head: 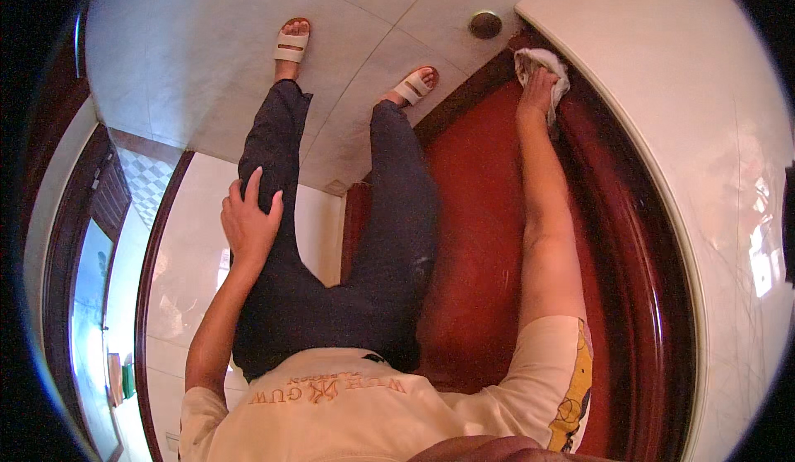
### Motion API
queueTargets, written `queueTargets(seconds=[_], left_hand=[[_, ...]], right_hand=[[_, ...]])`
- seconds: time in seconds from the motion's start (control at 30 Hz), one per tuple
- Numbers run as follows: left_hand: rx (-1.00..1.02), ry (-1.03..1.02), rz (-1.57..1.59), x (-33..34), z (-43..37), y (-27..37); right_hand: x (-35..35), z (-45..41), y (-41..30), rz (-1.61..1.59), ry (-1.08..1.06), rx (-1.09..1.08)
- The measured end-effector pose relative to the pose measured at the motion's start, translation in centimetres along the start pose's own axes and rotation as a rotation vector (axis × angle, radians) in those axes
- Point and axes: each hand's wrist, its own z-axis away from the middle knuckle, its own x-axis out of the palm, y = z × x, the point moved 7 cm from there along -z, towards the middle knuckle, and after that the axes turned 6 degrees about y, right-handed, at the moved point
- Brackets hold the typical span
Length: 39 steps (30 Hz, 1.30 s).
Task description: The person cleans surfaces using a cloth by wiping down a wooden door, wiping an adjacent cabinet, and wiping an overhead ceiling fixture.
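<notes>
My right hand (539, 92) presses a crumpled white cloth (559, 67) against the dark reddish-brown trim, near the corner where the trim, the pale floor and the wall come together. My outstretched right arm runs along a glossy red door panel (475, 170) and its moulded dark red frame (621, 257). Over my dark trousers (397, 213), near the knee of the left leg, my left hand (251, 220) has its fingers spread and holds nothing. Whether that hand rests on the leg is hard to tell.
Pale tiles cover the floor (348, 40), where a round dark object (485, 25) lies by the corner. White glossy wall (702, 120) borders the frame on the right. To the left, a dark-framed doorway (168, 213) shows a blue-and-white checked floor (146, 179). Light sandals (292, 46) are on my feet.
</notes>
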Motion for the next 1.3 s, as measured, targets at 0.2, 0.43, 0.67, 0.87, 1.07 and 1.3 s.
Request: queueTargets(seconds=[0.2,0.43,0.67,0.87,1.07,1.3], left_hand=[[0.053,0.054,-0.056,-2.1,-1.9,1.7],[0.083,-0.026,-0.031,-2.2,-2.3,4.1],[0.161,0.000,-0.091,-1.3,-2.5,4.6],[0.188,0.024,-0.193,-1.0,-2.4,3.0],[0.168,0.048,-0.124,-1.3,-4.0,0.5],[0.410,0.075,0.183,-4.7,-5.6,-1.8]], right_hand=[[-2.6,-9.1,-2.1,0.023,0.135,0.131],[-2.5,-13.8,-1.2,-0.280,0.256,0.143],[-0.4,-10.1,-1.4,-0.262,0.299,0.117],[0.5,0.4,-1.9,0.059,-0.080,-0.361],[1.4,11.7,1.2,-0.008,-0.131,-0.319],[-1.1,23.2,5.8,-0.298,-0.130,-0.120]])
